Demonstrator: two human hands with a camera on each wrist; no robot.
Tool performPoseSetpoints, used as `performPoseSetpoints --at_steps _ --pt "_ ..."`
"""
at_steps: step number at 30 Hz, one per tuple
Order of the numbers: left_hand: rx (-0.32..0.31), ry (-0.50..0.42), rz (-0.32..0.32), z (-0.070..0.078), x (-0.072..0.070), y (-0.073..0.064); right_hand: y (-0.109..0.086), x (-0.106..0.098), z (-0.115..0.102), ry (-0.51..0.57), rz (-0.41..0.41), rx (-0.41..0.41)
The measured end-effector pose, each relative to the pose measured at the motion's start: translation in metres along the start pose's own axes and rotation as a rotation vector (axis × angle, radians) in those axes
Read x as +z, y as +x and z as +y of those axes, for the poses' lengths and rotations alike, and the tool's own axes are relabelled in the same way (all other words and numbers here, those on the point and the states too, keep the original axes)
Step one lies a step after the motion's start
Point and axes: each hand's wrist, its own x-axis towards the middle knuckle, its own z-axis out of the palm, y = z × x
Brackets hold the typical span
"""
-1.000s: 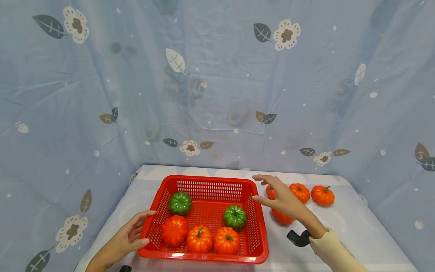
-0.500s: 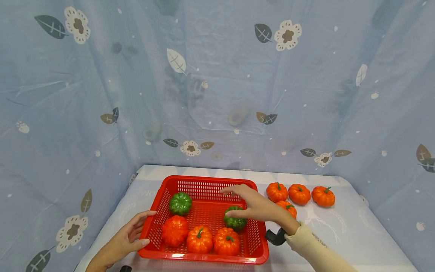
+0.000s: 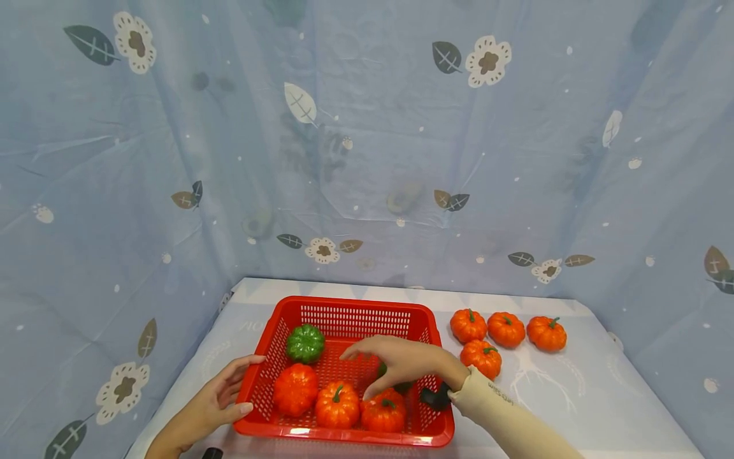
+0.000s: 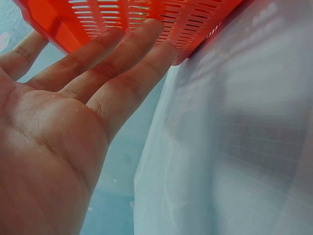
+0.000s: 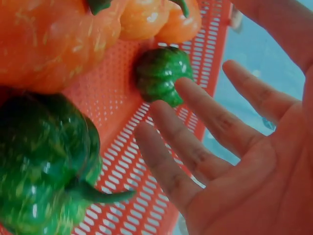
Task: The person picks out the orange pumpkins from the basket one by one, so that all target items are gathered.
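Note:
A red perforated plastic basket [image 3: 344, 435] stands on the table with small pumpkins in it. At its back left lies a green pumpkin [image 3: 306, 344]; along the front are two orange pumpkins [image 3: 337, 408] and a redder one [image 3: 295, 390]. Over the basket's right half hovers my right hand [image 3: 395, 362], fingers spread, holding nothing. It mostly hides a second green pumpkin, whose stem shows in the right wrist view [image 5: 44, 161]. My left hand [image 3: 212, 401] rests against the basket's left side; its extended fingers [image 4: 132, 78] touch the outer wall in the left wrist view.
Right of the basket, several orange pumpkins [image 3: 506, 329] sit on the white-and-grey tablecloth [image 3: 550, 408]. A blue patterned curtain [image 3: 367, 159] closes off the back and sides. A black wrist mount [image 3: 436, 398] sticks out beneath my right wrist.
My right hand has moved left from beside the right rim to above the inside of the basket, then lower toward the front. The left hand and pumpkins have stayed put.

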Motion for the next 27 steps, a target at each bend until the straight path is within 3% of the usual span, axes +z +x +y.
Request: performPoseSetpoints --at_steps 11,27 --pt "-0.009 0.001 0.004 0.001 0.001 -0.003 0.027 0.018 -0.003 0.004 -0.148 -0.024" --pt "0.001 0.033 0.014 -0.001 -0.001 0.0 0.043 0.029 0.001 -0.03 -0.214 0.011"
